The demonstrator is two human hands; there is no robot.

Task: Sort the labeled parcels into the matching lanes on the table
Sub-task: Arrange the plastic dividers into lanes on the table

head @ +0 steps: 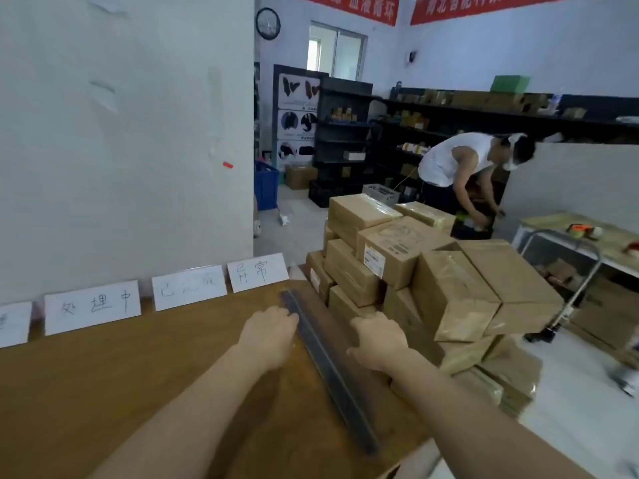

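Note:
A brown wooden table carries several white lane cards with handwritten labels standing along its far edge against the wall. A stack of taped cardboard parcels stands just off the table's right side. My left hand lies on the tabletop beside a long dark strip that runs along the right part of the table. My right hand reaches over the table's right edge and grips a low parcel in the stack, fingers curled over its near top edge.
Another person bends over a crate at the back right. Dark shelves with goods line the far wall. A metal trolley and a second table stand to the right. A blue crate sits on the floor by the wall.

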